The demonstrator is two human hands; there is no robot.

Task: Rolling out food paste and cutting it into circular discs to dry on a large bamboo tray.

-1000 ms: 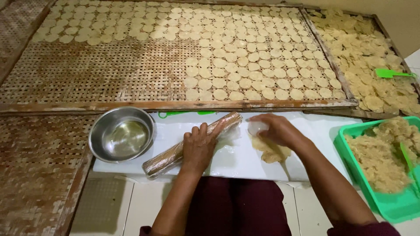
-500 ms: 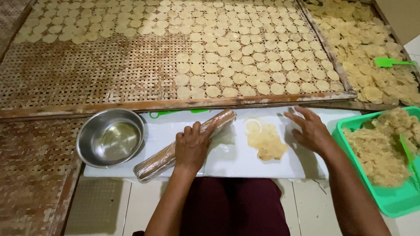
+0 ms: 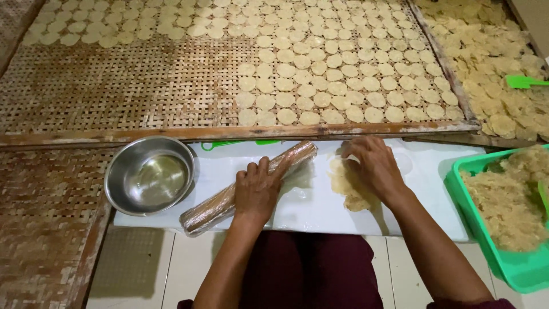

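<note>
**Inspector:** Woven bamboo drying trays point(image 3: 143, 86) fill the background, the near one lined with rows of pale round dough discs point(image 3: 343, 74) on its right half. What sits on the white board point(image 3: 309, 206) in front?

**Assistant:** Far left on the board, a steel bowl point(image 3: 150, 174), shiny inside, seemingly holding a thin film of liquid. Beside it, a rolling pin point(image 3: 246, 186) wrapped in clear plastic film, lying on a diagonal from lower left to upper right.

**Inspector:** Left hand?

**Assistant:** The left hand point(image 3: 256, 191) lies palm down across the middle of the pin, fingers curled loosely over it; resting on it rather than clamped round it.

**Inspector:** And the dough?

**Assistant:** A flattened patch of pale yellow dough point(image 3: 345, 186) sits right of the pin, near the board's centre. It looks thin, ragged at the edges, slightly translucent. The right hand point(image 3: 372, 166) covers its upper right part, fingers spread and pressed flat, nothing gripped.

**Inspector:** Further right?

**Assistant:** A green plastic tub point(image 3: 486, 246) at the board's right edge, heaped with coarse yellowish dough mass point(image 3: 509, 200). Behind it, a second tray of irregular discs point(image 3: 492, 68) with a green scraper point(image 3: 523, 82) on top.
</note>
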